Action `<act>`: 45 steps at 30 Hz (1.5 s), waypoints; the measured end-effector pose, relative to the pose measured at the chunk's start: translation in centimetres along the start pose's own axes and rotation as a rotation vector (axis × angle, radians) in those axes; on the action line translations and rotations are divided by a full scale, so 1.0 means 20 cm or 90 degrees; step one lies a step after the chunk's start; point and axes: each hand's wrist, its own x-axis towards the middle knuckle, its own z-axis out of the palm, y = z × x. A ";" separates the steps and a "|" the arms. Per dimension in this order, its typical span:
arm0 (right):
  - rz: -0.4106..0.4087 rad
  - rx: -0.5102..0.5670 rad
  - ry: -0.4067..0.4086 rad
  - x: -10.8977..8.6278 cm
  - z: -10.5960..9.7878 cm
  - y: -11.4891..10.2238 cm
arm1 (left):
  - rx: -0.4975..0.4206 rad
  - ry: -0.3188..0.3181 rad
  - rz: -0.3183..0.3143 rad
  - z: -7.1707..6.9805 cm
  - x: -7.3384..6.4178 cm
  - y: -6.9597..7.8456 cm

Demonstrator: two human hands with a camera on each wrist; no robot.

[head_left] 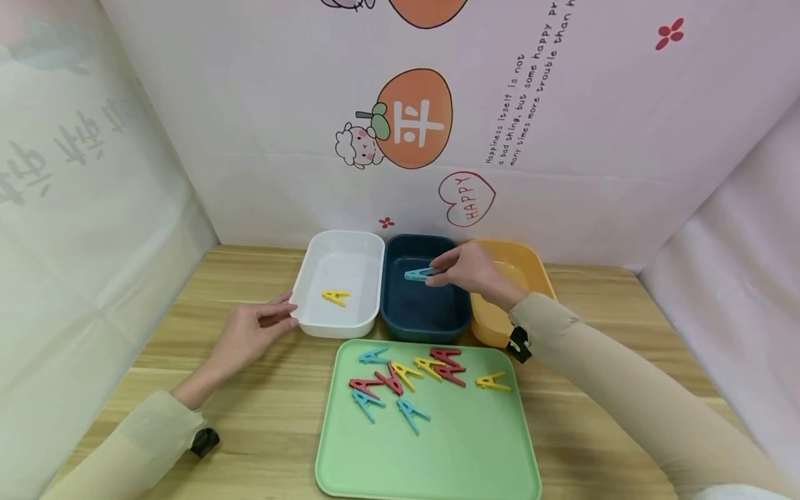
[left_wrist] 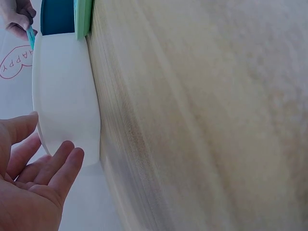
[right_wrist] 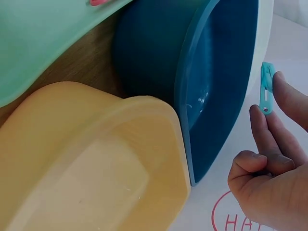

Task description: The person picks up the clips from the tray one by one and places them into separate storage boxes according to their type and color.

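Note:
My right hand (head_left: 471, 267) pinches a light blue clothespin (head_left: 417, 275) between thumb and fingertips, held over the dark blue bin (head_left: 425, 309). In the right wrist view this clothespin (right_wrist: 266, 89) is above the bin's rim level. At the left, my left hand (head_left: 250, 333) touches the side of the white bin (head_left: 344, 260); the left wrist view has its loosely extended fingers (left_wrist: 67, 168) against the outer wall and the thumb at the rim. A yellow clothespin (head_left: 335, 298) lies in the white bin.
An orange-yellow bin (head_left: 525, 264) stands right of the dark blue one, partly behind my right forearm. In front, a green tray (head_left: 462, 444) carries several red, yellow and light blue clothespins near its far edge. A printed cloth (head_left: 281, 201) hangs behind the bins.

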 end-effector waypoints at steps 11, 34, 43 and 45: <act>0.007 -0.035 -0.008 0.07 0.09 0.00 | 0.005 -0.003 -0.006 0.00 -0.01 0.00; 0.032 -0.089 -0.033 0.13 0.17 0.02 | 0.004 -0.002 -0.006 0.00 -0.01 0.01; -0.002 -0.091 -0.017 0.09 0.09 -0.01 | 0.002 -0.002 -0.005 0.00 -0.01 0.01; -0.019 -0.093 -0.010 0.06 0.07 -0.02 | -0.001 -0.002 -0.006 -0.01 0.00 0.01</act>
